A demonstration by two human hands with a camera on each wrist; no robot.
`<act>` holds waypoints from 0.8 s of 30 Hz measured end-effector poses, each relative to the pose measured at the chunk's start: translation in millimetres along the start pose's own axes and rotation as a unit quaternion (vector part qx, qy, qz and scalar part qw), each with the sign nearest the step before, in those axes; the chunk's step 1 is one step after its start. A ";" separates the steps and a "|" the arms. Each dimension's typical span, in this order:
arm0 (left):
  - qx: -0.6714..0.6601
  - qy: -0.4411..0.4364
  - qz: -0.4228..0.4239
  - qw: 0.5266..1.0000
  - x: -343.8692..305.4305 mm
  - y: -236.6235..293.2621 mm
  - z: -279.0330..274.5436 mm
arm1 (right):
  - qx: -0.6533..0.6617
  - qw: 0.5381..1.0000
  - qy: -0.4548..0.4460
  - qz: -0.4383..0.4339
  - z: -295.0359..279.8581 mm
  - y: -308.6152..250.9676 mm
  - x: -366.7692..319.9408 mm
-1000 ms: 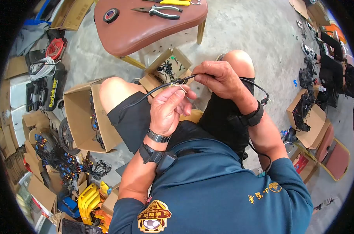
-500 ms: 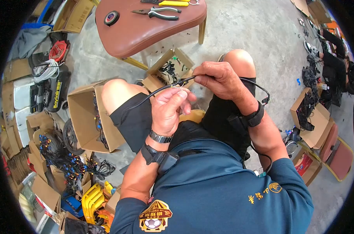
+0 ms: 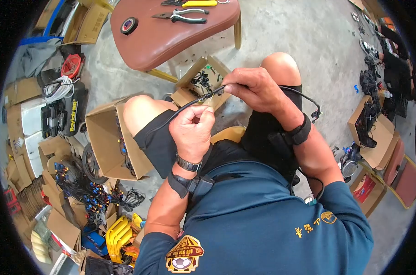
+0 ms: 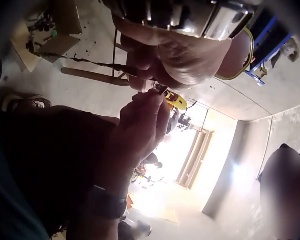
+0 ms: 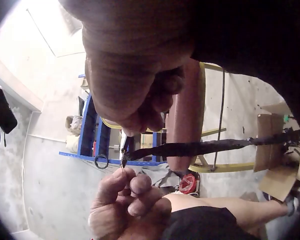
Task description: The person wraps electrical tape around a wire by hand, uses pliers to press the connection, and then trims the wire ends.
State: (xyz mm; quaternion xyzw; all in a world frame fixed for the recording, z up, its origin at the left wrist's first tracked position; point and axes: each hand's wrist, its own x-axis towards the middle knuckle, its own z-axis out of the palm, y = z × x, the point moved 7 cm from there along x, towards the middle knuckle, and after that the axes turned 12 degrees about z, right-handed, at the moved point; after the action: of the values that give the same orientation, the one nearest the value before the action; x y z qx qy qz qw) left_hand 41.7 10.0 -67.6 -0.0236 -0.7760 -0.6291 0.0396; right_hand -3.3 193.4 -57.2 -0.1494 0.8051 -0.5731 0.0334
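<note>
In the head view, a black cable [image 3: 185, 107] runs across the lap. My right hand [image 3: 256, 89] grips it between thumb and curled fingers. Just left of that grip, a thin pale wire [image 3: 211, 99] comes off the cable at a dark joint. My left hand [image 3: 192, 130] pinches this wire below the joint, its fingers curled in. The right wrist view shows the left hand's thumb and fingertip [image 5: 121, 176] at the wire, under the wrapped black cable [image 5: 200, 148]. In the left wrist view, both hands are close together and the wire is mostly hidden.
A brown padded stool [image 3: 171, 34] ahead bears black tape [image 3: 129, 26], grey-handled pliers [image 3: 185, 16] and a yellow-handled tool [image 3: 199, 3]. Beyond the knees stands a small open carton [image 3: 185, 97] with black scraps. A larger carton [image 3: 104, 151] is beside the left knee, near bundled wires [image 3: 82, 188].
My left hand's spread fingers have curled in, and it has drawn slightly down and left from the joint. The right hand keeps its grip on the cable. The head view has shifted slightly.
</note>
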 end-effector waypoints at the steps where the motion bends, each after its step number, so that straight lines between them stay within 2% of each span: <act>1: 0.003 0.001 0.011 1.000 0.4 1.8 -0.3 | -0.002 1.000 0.001 0.004 0.3 1.1 0.2; 4: -0.063 -0.020 -0.078 0.995 1.0 -4.4 0.7 | -0.006 1.000 -0.001 0.016 -0.1 3.3 2.0; 7: -0.086 -0.052 -0.105 0.989 3.4 -3.6 1.0 | -0.005 1.000 -0.004 0.017 -0.4 3.8 2.5; 10: -0.021 -0.085 -0.074 0.993 4.6 0.3 -1.9 | 0.001 1.000 -0.002 0.000 1.7 6.2 1.6; 13: -0.021 -0.120 -0.069 0.990 1.2 -4.4 -0.1 | 0.006 1.000 0.002 -0.005 0.7 6.4 1.9; 16: -0.095 -0.117 -0.155 0.976 -4.9 -14.4 3.0 | 0.003 1.000 0.017 -0.001 -2.7 6.6 4.9; 17: -0.145 -0.084 -0.162 0.972 -6.4 -19.9 2.2 | 0.002 1.000 0.016 -0.003 -2.2 7.3 4.7; 21: -0.227 -0.051 -0.117 0.966 -1.8 -17.9 5.7 | -0.001 1.000 0.013 0.013 -2.2 4.4 5.5; 24: -0.255 -0.031 -0.111 0.960 5.9 -11.5 11.1 | -0.004 1.000 0.022 -0.009 -2.3 5.8 5.3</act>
State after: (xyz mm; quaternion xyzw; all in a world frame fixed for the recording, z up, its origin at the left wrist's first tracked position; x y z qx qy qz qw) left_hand 34.5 18.3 -80.6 0.0340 -0.5887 -0.8053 -0.0615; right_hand -10.1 195.8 -61.2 -0.1438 0.8065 -0.5734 0.0102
